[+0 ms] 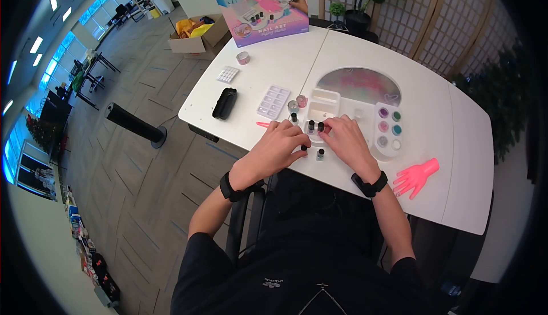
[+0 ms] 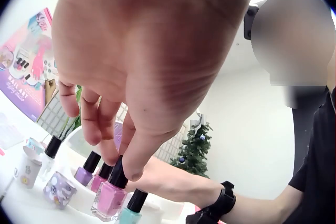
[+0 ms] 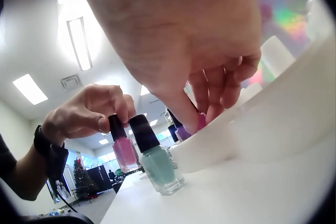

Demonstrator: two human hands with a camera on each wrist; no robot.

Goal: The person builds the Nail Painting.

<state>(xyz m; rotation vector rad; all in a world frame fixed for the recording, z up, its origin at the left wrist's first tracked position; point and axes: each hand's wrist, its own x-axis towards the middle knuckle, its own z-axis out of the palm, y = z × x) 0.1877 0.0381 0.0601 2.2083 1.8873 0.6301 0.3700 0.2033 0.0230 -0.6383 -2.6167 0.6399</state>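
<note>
My left hand (image 1: 277,145) pinches the black cap of a light pink nail polish bottle (image 2: 110,201), thumb against fingertips. With its fingertips, my right hand (image 1: 349,142) grips a dark pink nail polish bottle (image 2: 98,183) at the front of the white tray station (image 1: 324,99). A purple nail polish bottle (image 2: 84,175) stands beside that one in the station. In front, on the table, is a teal nail polish bottle (image 3: 159,167) with a black cap. Another black-capped bottle (image 2: 48,162), with clear contents, stands near two small patterned tape rolls (image 2: 60,190).
Right of the station lie a palette of coloured pots (image 1: 389,127) and a pink model hand (image 1: 416,177). Leftward are a white compartment tray (image 1: 274,102), a black case (image 1: 225,103) and a nail sheet (image 1: 228,74). A nail art box (image 1: 262,9) stands at the table's back edge.
</note>
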